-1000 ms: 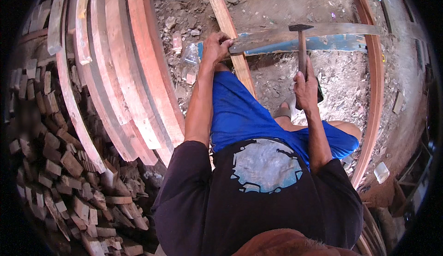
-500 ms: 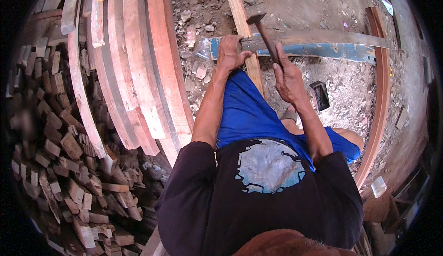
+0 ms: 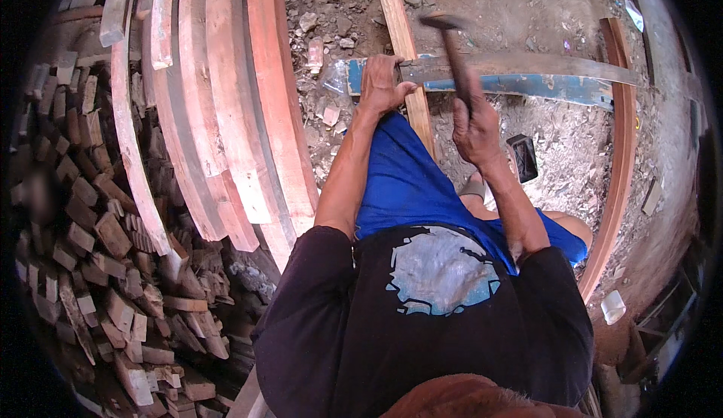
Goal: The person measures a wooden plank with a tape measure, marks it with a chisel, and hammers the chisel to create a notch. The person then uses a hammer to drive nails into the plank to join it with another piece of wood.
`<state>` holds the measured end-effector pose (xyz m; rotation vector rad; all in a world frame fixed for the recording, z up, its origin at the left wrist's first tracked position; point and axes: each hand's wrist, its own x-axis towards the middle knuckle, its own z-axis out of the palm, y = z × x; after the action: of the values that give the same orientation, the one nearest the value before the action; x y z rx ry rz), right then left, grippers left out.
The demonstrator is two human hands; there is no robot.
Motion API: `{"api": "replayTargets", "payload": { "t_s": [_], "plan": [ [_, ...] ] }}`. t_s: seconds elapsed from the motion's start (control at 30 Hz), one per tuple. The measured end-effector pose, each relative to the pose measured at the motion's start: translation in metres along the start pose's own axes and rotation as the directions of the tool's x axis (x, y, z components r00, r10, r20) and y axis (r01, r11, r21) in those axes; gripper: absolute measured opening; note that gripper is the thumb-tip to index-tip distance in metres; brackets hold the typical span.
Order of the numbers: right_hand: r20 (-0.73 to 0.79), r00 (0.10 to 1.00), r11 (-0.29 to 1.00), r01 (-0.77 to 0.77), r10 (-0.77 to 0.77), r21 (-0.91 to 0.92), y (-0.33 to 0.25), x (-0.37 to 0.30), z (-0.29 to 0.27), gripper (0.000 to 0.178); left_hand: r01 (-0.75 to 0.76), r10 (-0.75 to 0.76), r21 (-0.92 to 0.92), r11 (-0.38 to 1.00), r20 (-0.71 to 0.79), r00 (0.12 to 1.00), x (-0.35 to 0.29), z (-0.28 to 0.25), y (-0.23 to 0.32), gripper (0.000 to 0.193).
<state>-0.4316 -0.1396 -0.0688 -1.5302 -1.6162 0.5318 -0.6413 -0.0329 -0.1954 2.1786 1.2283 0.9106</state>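
Observation:
My right hand [image 3: 476, 133] is closed round the handle of a hammer [image 3: 453, 56], raised above the boards with its head pointing away from me; hand and hammer are a little blurred by motion. To its left, my left hand [image 3: 380, 85] grips the left end of a weathered grey-brown board [image 3: 527, 63], fingers at the far edge and thumb at the near one. That board lies crosswise along a board with worn blue paint [image 3: 527, 84]. A pale wooden strip [image 3: 398, 22] crosses beneath them next to my left hand. Whether a nail is there, I cannot tell.
Long sawn beams [image 3: 226, 94] lie side by side on my left, beside a large heap of short wood offcuts [image 3: 113, 237]. A reddish beam [image 3: 622, 147] runs along the right, under the board's far end. A black tray [image 3: 523, 157] lies on the rubble-strewn ground.
The hammer and my right hand have shifted slightly right and nearer to me, with the hammer turned more upright in the picture. My left hand keeps its place on the board.

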Motion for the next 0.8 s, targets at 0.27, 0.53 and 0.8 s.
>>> {"api": "replayTargets", "payload": {
  "t_s": [0.27, 0.53, 0.8],
  "plan": [
    [0.141, 0.974, 0.983, -0.181, 0.176, 0.021, -0.008, -0.007, -0.013, 0.065, 0.020, -0.019, 0.025, 1.000, -0.024, 1.000, -0.007, 0.002, -0.005, 0.069],
    [0.201, 0.959, 0.978, -0.208, 0.199, 0.024, -0.010, 0.002, -0.015, 0.064, 0.043, -0.043, 0.032, 0.999, -0.008, 0.999, -0.010, -0.001, -0.001, 0.067],
    [0.476, 0.691, 0.838, -0.428, 0.544, -0.337, 0.007, -0.001, -0.011, 0.063, 0.057, -0.058, 0.048, 0.997, 0.014, 0.998, -0.006, 0.002, -0.003, 0.066]
  ]
}}
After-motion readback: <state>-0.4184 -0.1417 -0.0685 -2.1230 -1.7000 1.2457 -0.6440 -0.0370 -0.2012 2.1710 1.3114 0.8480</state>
